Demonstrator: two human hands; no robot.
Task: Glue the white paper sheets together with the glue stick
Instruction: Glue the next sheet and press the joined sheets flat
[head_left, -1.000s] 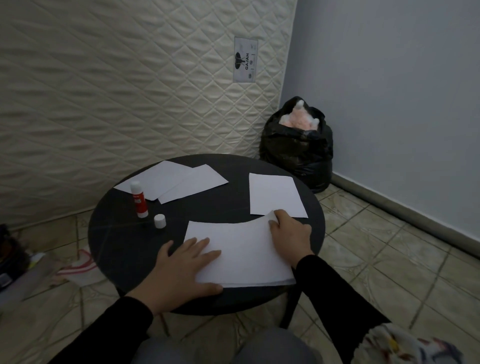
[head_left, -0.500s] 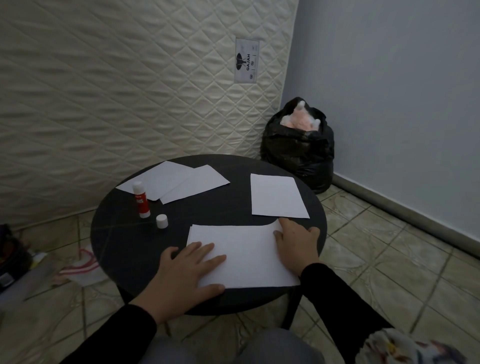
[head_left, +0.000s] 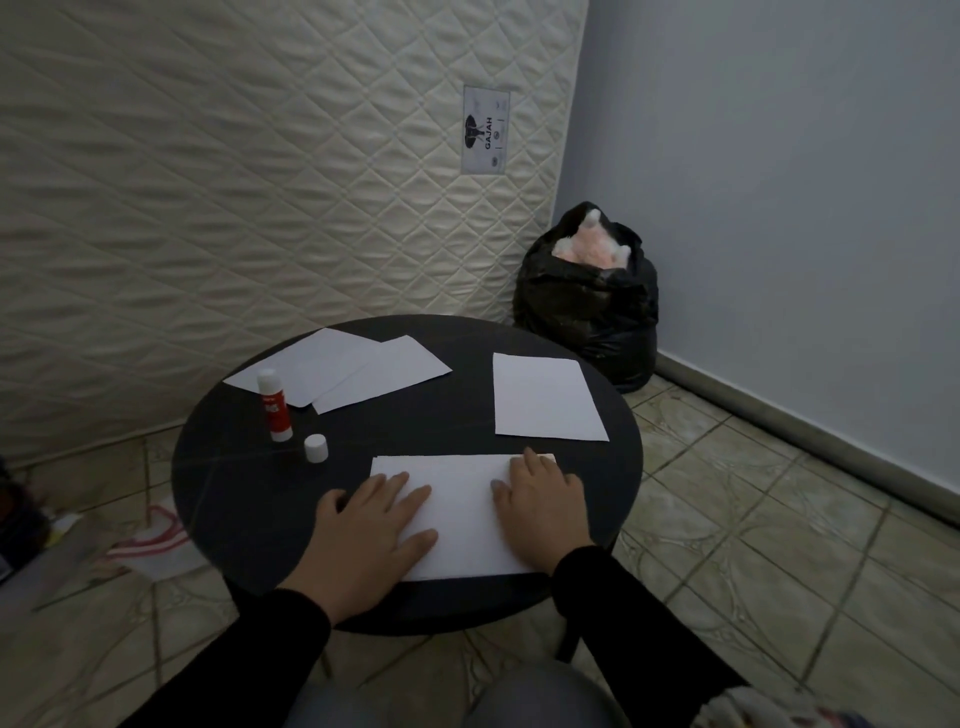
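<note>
A person seated at a round black bench (head_left: 218, 499) presses both hands flat on white paper sheets (head_left: 462, 514) lying at the bench's near edge. The left hand (head_left: 363, 540) rests on the sheets' left part, fingers straight and spread, its grip open and holding nothing. The right hand (head_left: 540, 506) lies on the right part, fingers straight and close together, likewise gripping nothing; its fingertips reach the sheets' far edge. Both arms are in black sleeves.

The glue stick (head_left: 274, 405), red-labelled and uncapped, stands upright on the bench to the left, well apart from the hands, with its white cap (head_left: 316, 448) just beside it. Behind the stick lie two overlapping sheets (head_left: 343, 371) at the far left of the bench; a single sheet (head_left: 545, 397) lies at the far right, near the right hand's fingertips but not touching them.

A quilted mattress (head_left: 234, 182) leans against the wall behind the bench. A black bag (head_left: 587, 306), with something pink and white showing at its open top, sits in the corner on the tiled floor (head_left: 753, 545).
</note>
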